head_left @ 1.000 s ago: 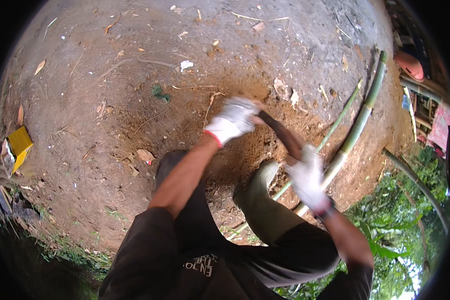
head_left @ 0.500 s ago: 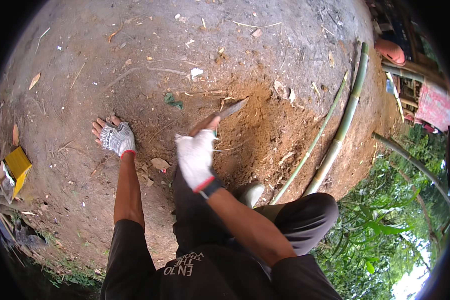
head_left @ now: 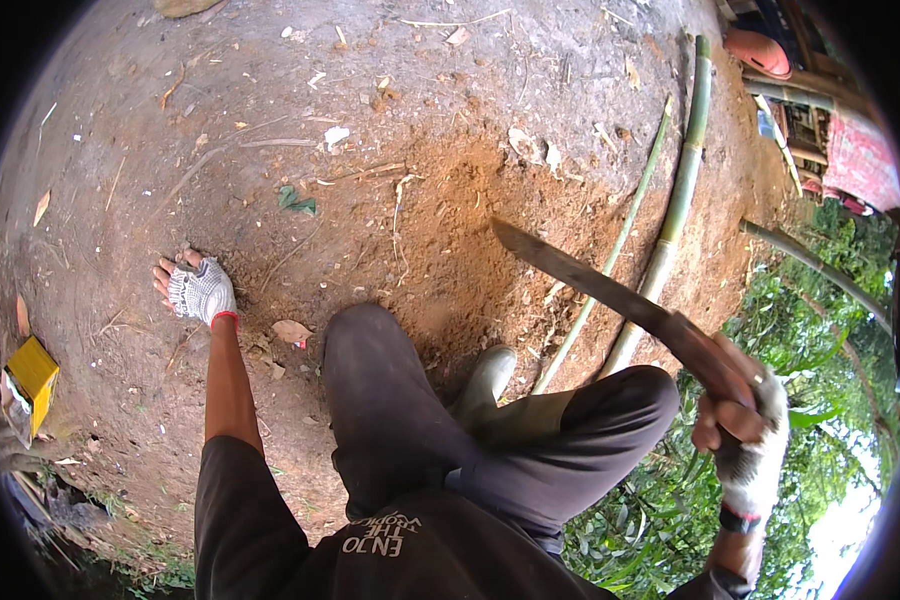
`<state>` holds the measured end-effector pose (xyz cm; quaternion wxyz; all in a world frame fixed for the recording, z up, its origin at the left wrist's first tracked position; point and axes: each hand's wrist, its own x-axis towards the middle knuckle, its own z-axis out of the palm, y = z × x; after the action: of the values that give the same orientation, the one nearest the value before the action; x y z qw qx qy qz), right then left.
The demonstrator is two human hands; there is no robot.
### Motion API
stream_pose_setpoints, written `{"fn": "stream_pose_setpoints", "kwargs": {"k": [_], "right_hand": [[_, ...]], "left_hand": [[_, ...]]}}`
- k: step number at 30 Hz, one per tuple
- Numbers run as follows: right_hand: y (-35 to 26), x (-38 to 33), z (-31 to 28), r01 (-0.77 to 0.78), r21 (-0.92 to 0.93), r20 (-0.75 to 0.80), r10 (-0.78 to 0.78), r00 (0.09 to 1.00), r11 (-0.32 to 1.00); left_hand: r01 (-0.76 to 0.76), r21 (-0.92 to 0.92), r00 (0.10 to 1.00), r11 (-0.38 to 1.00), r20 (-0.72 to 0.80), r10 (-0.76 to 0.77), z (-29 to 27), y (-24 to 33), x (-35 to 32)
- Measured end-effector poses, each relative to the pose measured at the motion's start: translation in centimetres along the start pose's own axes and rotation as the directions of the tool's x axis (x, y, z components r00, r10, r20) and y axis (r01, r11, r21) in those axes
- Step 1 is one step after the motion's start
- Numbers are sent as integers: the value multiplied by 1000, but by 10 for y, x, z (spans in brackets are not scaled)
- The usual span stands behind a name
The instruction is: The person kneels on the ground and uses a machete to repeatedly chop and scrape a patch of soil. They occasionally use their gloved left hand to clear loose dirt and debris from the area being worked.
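Note:
My left hand (head_left: 199, 290), in a white fingerless glove with a red cuff, rests on the dirt with its fingers stretched out and nothing in it. Far to the right, my right hand (head_left: 745, 425) is raised, also gloved, its fingers wrapped round the brown wooden handle of a machete (head_left: 600, 285). The long dark blade points up and to the left, over the loosened brown soil (head_left: 460, 240). Its tip appears apart from the ground. A dark band circles my right wrist. A dry leaf (head_left: 291, 332) lies close to my left hand.
A thick green bamboo pole (head_left: 678, 210) and a thinner green stalk (head_left: 625, 235) lie right of the loose soil. Another pole (head_left: 820, 268) juts over the greenery. A yellow box (head_left: 32, 378) is at far left. A rubber boot (head_left: 490, 380) is beside my bent knee.
My right hand has swung the machete from low over the soil in the middle to a raised place at far right. My left hand stays on the ground. The view has shifted slightly.

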<state>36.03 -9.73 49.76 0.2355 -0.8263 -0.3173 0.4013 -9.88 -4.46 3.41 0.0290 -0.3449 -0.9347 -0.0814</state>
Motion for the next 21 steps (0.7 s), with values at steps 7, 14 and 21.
{"fn": "stream_pose_setpoints", "kwargs": {"k": [7, 14, 21], "right_hand": [[162, 139, 118, -90, 193, 267, 36, 963, 977], [89, 52, 311, 243, -114, 402, -179, 898, 963], [36, 19, 332, 197, -67, 214, -179, 960, 978]], "left_hand": [[-15, 32, 1000, 999, -4, 15, 40, 26, -14], [-30, -70, 992, 997, -123, 21, 13, 17, -6], [3, 3, 1000, 1000, -24, -3, -9, 34, 30]]}}
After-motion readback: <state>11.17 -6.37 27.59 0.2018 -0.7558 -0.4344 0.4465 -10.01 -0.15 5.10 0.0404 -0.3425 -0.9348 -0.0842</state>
